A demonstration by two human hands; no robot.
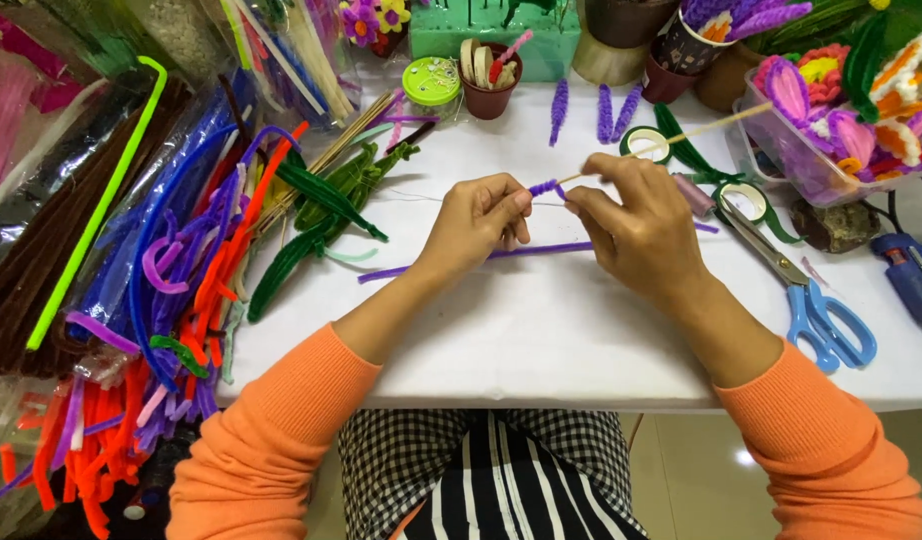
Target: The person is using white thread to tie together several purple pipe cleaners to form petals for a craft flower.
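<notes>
Both hands close their grip on one thin wooden stick (pixel 671 137), the left hand (pixel 478 222) pinching a purple pipe cleaner (pixel 546 187) coiled at its near end beside the right hand (pixel 636 228), above the white surface (pixel 541 320), while a clear tub (pixel 781 160) holds pipe-cleaner flowers and three purple coils (pixel 603 110) lie beyond.

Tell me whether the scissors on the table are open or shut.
Shut. The scissors lie flat on the white table, blades together in one line, blue handles side by side.

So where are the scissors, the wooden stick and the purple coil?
scissors (pixel 829 322), head view, on the blue handles.
wooden stick (pixel 701 131), head view, mid-shaft.
purple coil (pixel 546 187), head view, on the wound part between the hands.
</notes>
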